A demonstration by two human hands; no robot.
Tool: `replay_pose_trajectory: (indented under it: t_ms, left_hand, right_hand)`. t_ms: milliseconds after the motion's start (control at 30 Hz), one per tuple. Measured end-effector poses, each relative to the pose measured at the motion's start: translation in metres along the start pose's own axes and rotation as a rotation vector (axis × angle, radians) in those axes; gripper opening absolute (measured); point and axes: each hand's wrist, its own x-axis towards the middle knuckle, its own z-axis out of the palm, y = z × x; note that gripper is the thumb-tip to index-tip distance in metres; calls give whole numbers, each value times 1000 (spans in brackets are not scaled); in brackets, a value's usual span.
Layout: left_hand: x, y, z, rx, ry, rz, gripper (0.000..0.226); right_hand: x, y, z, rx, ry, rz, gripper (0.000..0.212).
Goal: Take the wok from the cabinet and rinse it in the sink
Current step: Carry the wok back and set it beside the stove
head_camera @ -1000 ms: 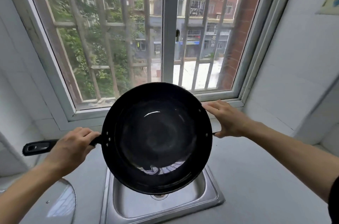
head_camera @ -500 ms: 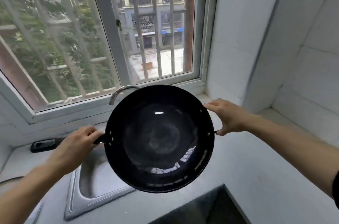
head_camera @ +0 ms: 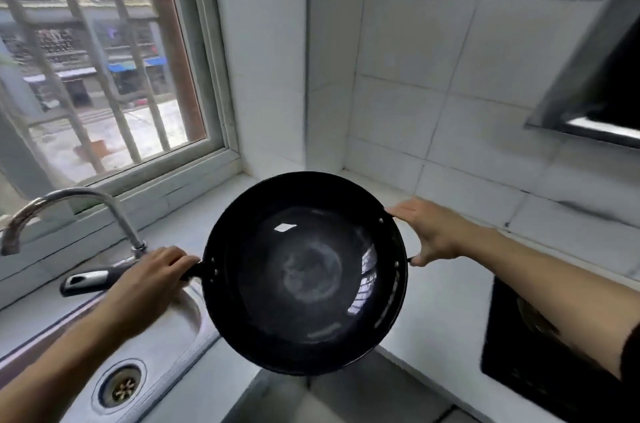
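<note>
The long handle [head_camera: 88,280] of the wok [head_camera: 304,272] is held in the grip of the left hand [head_camera: 152,279], whose fingers are curled round it where it meets the bowl, while the small helper handle on the opposite rim is gripped by the right hand [head_camera: 433,237]. The wok is carried level in the air, clear of the tabletop [head_camera: 440,318], its dark bowl facing up with a pale ring visible at the bottom. Compared with one second earlier, when it hung directly above the basin, it is now displaced to the right: the sink [head_camera: 166,329] and faucet [head_camera: 69,211] are seen at lower left, and a dark stove [head_camera: 540,363] and range hood [head_camera: 595,76] have entered at right. The rinse is therefore judged finished, or at least the sink left behind.
</note>
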Motion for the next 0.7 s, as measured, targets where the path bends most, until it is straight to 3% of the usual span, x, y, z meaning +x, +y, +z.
replay_pose_trajectory:
  t_ms: [200,367,700]
  left_hand:
    - [57,56,38,-143,-10,208,36]
    - [97,138,49,-237,-55,366,29]
    - [152,367,36,-306,-72,739,30]
  right_hand:
    - [-140,5,-12,-49,-23,263,102]
    - [-266,0,-17,-45,-49,519,72]
    - [-533,-35,-16,-21,-26,936,76]
